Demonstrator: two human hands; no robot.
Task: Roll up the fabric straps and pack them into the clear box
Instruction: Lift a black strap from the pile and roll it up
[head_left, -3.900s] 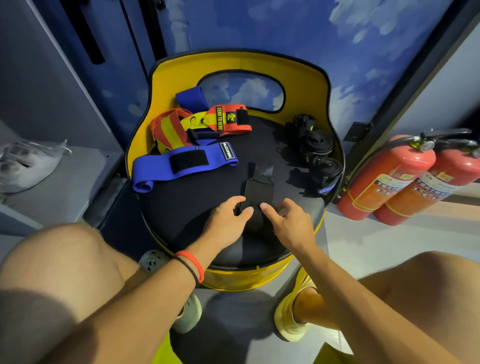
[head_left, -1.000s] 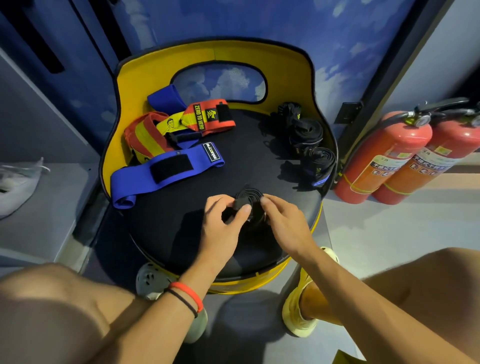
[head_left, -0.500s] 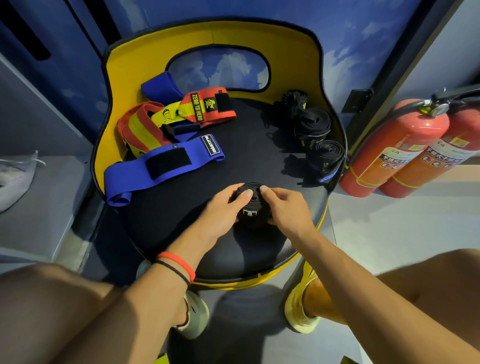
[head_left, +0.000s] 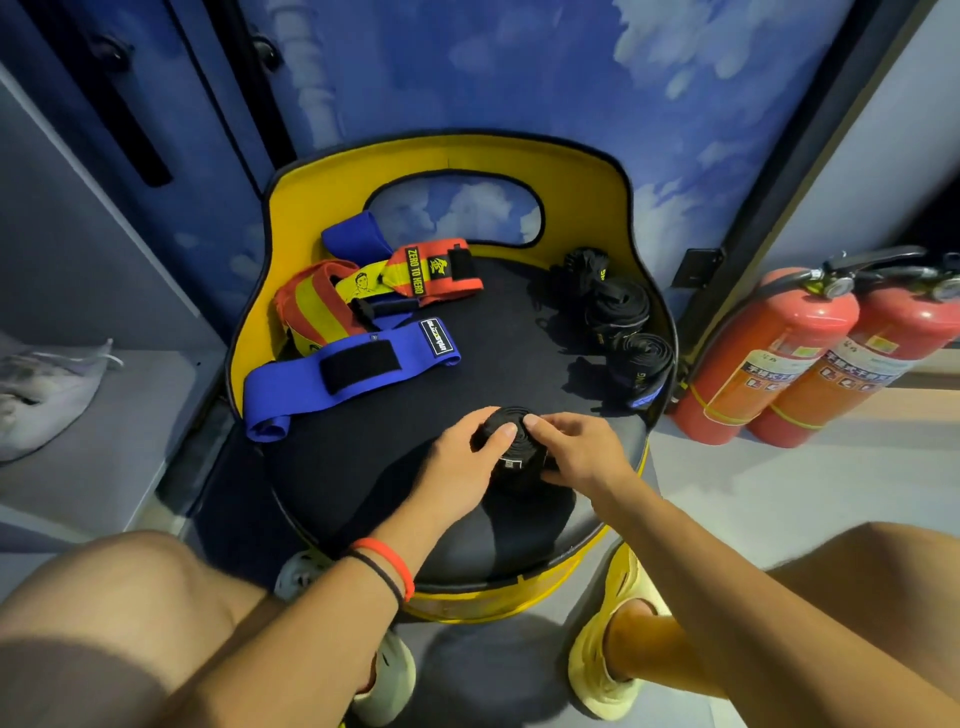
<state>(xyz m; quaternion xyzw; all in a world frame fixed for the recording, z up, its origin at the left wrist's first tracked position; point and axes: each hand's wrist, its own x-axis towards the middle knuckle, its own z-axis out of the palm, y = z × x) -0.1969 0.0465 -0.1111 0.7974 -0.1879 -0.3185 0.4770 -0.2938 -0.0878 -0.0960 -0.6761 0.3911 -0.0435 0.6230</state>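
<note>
A rolled black strap (head_left: 511, 452) rests on the black seat of a yellow chair (head_left: 519, 332). My left hand (head_left: 462, 457) grips its left side and my right hand (head_left: 576, 447) grips its right side, fingertips meeting on top. Three other rolled black straps (head_left: 618, 312) line the seat's right edge. A flat blue strap (head_left: 343, 374) with a black velcro patch lies at the left. Behind it lie a red-and-yellow strap (head_left: 436, 270) and another blue strap (head_left: 353, 236). No clear box is in view.
Two red fire extinguishers (head_left: 779, 353) stand on the floor right of the chair. A grey shelf (head_left: 104, 415) with a pale shoe (head_left: 36, 395) is at the left. My knees and yellow shoes are below the seat. A blue cloud-patterned wall stands behind.
The black strap lay flat 3.9 s ago; both hands have wound it into a tight roll. Over the last second the hands stayed closed around the roll and the view lifted slightly.
</note>
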